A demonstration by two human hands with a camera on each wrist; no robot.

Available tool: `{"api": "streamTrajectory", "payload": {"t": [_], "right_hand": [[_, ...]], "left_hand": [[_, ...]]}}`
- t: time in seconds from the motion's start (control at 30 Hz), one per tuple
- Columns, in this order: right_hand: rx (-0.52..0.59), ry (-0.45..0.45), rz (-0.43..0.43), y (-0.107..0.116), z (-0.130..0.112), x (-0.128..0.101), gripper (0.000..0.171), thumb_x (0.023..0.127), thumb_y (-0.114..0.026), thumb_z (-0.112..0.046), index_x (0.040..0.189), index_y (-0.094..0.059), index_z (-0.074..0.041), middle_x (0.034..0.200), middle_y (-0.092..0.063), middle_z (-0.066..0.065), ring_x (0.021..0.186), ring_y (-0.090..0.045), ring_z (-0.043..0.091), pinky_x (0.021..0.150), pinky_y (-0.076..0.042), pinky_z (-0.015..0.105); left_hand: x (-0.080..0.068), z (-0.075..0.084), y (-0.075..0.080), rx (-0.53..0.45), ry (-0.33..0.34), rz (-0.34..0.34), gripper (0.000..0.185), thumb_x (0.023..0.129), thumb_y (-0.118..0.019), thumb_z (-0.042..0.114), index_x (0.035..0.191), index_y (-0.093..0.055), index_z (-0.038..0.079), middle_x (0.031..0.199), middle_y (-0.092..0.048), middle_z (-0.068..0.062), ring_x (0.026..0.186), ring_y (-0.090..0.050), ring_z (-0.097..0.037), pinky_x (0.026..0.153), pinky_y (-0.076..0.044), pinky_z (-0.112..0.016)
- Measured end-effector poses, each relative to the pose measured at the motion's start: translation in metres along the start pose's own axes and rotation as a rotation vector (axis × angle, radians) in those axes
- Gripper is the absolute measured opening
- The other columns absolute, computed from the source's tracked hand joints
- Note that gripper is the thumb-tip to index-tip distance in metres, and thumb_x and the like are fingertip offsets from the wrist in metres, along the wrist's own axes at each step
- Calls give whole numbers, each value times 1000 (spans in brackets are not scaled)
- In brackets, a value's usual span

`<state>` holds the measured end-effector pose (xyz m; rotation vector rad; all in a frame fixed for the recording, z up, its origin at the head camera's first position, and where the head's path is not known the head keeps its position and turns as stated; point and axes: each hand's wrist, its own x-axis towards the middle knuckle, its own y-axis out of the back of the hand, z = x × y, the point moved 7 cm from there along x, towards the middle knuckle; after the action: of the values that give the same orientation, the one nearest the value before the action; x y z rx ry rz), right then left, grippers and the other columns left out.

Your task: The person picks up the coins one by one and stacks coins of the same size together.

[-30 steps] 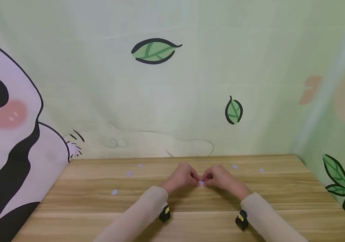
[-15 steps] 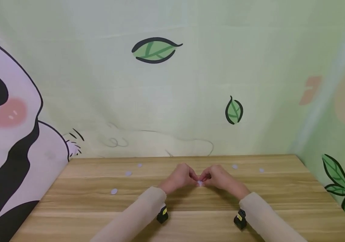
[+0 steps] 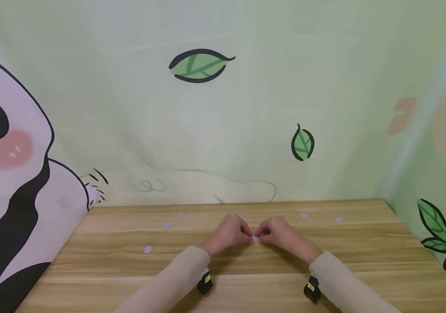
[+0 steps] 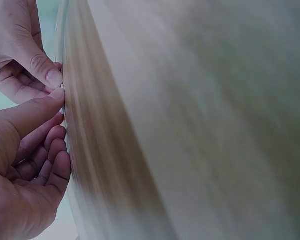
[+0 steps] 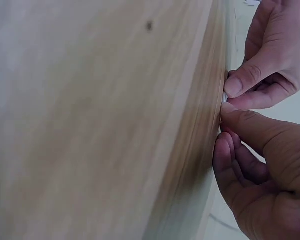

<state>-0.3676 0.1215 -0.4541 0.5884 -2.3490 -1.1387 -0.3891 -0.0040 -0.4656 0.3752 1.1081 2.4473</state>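
Both hands meet at the middle of the wooden table (image 3: 363,243), fingertips together. The left hand (image 3: 228,233) and the right hand (image 3: 281,234) each have thumb and forefinger curled in, and between them I see a small white disc (image 3: 255,239) pinched right at the tabletop. From the left wrist camera I read the same: the left hand (image 4: 25,165) has its thumb laid against the table, its other fingers folded under, with the right hand (image 4: 20,50) just above it, thumb tip down. A thin pale edge of the disc (image 4: 63,97) shows between the two thumbs. The right wrist camera agrees: right hand (image 5: 262,175), left hand (image 5: 270,60), the disc (image 5: 224,96) a sliver between the thumb tips, against the wood.

More discs lie loose on the table. Off to the left of the left hand I count three (image 3: 147,249), (image 3: 166,225), (image 3: 180,214), well apart from it. Beyond the right hand and to its right are two (image 3: 304,215), (image 3: 338,220). Beige sleeves (image 3: 168,282) cover both forearms.
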Motion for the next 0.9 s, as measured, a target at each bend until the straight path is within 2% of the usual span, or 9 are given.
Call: {"api": "streamTrajectory", "payload": {"t": [0.17, 0.47, 0.7, 0.9], "right_hand": [[28, 14, -18, -3, -5, 0, 5, 85, -81, -3, 89, -78, -2, 84, -76, 3, 77, -64, 4, 69, -53, 20], [148, -25, -60, -10, -3, -3, 8, 84, -82, -4, 91, -79, -2, 83, -75, 1, 73, -60, -1, 66, -52, 19], [140, -16, -48, -14, -3, 0, 9, 83, -84, -10, 88, -78, -5, 77, -72, -4, 70, -57, -2, 65, -51, 19], [115, -41, -56, -14, -10, 4, 8, 82, -84, -8, 86, -78, -4, 75, -72, -3, 68, -57, -1, 64, -50, 19]], "left_hand": [[-4, -1, 1, 3, -9, -15, 11, 78, -90, 14, 76, -80, 10, 74, -75, 4, 69, -56, 1, 62, -47, -17], [-17, -2, 1, -37, -8, -14, 11, 78, -89, 11, 75, -79, 8, 72, -73, 3, 67, -56, -1, 60, -47, -18], [-20, -3, 2, -51, 1, -4, 10, 78, -89, 10, 76, -79, 7, 73, -74, 2, 69, -57, -1, 61, -48, -18], [-24, 0, 6, -23, 1, -21, 10, 78, -89, 10, 75, -80, 7, 73, -74, 2, 69, -55, -1, 60, -46, -17]]}}
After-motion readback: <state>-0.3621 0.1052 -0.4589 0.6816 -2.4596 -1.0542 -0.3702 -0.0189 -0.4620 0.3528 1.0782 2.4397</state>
